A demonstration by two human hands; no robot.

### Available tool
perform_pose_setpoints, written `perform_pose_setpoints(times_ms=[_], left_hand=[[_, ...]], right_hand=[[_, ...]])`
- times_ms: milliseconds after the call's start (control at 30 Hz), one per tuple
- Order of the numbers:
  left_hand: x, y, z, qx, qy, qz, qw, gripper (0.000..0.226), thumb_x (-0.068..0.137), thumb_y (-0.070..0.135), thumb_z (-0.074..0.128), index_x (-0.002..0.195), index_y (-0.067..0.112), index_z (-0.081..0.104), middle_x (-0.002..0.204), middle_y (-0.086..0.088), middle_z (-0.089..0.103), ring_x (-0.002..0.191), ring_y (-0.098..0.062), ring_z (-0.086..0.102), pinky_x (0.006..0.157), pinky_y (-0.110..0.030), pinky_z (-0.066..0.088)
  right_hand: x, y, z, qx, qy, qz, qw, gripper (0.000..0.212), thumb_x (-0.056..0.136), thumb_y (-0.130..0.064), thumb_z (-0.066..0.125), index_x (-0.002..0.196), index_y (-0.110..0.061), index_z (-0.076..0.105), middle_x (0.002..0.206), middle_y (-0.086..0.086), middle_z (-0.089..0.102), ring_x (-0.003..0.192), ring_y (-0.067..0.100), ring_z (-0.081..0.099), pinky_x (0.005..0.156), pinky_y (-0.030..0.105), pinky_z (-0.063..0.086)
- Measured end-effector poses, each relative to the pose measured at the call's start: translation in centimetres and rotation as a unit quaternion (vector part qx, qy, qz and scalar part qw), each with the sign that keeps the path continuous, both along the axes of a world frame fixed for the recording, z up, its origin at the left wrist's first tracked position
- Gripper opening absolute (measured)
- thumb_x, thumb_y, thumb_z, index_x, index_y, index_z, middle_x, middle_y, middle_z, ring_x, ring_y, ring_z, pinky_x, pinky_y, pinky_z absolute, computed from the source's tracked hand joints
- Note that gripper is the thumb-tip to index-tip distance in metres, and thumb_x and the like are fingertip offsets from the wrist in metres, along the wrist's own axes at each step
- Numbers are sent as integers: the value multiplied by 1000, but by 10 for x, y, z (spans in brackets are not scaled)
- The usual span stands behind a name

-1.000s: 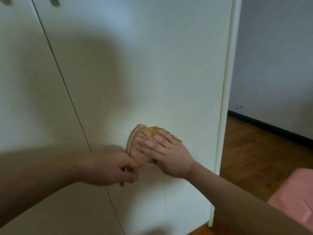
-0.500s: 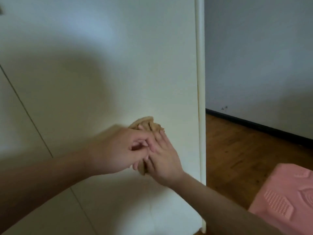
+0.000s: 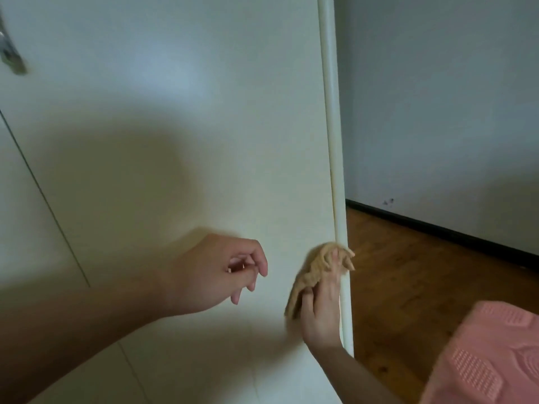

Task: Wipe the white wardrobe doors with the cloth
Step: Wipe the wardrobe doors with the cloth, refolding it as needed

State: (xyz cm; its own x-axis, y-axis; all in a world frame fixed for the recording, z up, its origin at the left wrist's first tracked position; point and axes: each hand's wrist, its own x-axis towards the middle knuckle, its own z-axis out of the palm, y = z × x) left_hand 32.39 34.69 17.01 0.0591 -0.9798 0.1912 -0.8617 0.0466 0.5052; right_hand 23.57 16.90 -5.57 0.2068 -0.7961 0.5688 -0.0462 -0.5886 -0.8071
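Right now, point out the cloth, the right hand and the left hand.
cloth (image 3: 313,271): head view, its bunched middle.
right hand (image 3: 322,306): head view, back of the hand.
left hand (image 3: 211,272): head view, back of the hand.

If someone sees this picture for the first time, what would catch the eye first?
Probably the right hand holding a tan cloth against the right edge of the white wardrobe door, low in the picture. Left of it the left hand hangs loosely curled and empty. A pink plastic object fills the lower right corner.
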Motion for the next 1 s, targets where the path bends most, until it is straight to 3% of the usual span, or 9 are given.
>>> perform_pose_setpoints(times_ms=[100,333,433,533,633,733,800,900,1000], left_hand=[[-4,4,-10,23,-3,-10,1000,23,79,19,47,87,23,68,75,6,71,57,-16,68,57,-19,46],[3,17,-7,6,-56,3,998,23,89,4,56,87,23,69,71,2,73,56,-14,69,57,-19,49],[15,39,-16,19,-61,25,998,23,88,7,58,82,26,70,67,3,71,55,-10,66,59,-27,53],[28,73,-36,75,-115,14,990,19,84,32,51,84,27,69,65,6,65,57,-10,60,58,-26,48],[51,98,-44,97,-96,30,990,16,84,28,51,82,33,66,70,4,68,54,-10,65,56,-30,54],[66,102,-55,63,-56,59,995,21,82,16,53,81,31,67,71,0,68,53,-17,67,53,-31,53],[66,98,-69,40,-39,51,997,20,81,11,54,83,24,68,70,-1,68,52,-16,66,52,-21,48],[63,91,-109,44,-55,28,997,16,85,9,58,85,21,69,71,1,68,52,-13,67,53,-18,47],[63,92,-148,87,-67,21,994,21,89,10,63,84,29,69,73,6,69,55,-11,66,58,-30,56]], right_hand=[[3,15,-16,59,5,-13,998,61,103,-27,32,162,-14,21,173,1,12,161,20,3,130,52,13],[48,57,85,-190,19,-38,981,64,102,-16,53,161,-7,30,174,6,11,161,28,-4,130,51,5],[71,114,-2,-430,151,31,889,53,95,-16,57,148,-15,54,153,4,46,147,33,40,130,52,9],[56,95,-39,-546,230,80,801,68,88,-19,53,155,-25,42,160,-7,38,140,24,46,131,44,8],[35,48,-3,-461,176,-2,870,67,98,-21,45,163,-21,27,171,1,24,151,29,35,129,47,17],[24,22,42,-164,-2,-74,984,68,102,-17,33,165,-23,10,174,2,10,161,21,8,129,51,15],[45,38,51,-24,-100,-97,990,62,102,-12,30,163,-12,19,174,8,7,161,22,0,130,52,5],[78,95,-22,-148,-6,-50,988,53,102,-10,42,154,-7,33,173,13,8,161,34,2,130,55,3],[47,109,-142,-406,240,28,882,82,95,-24,64,165,-18,21,175,1,2,160,30,15,127,52,20]])
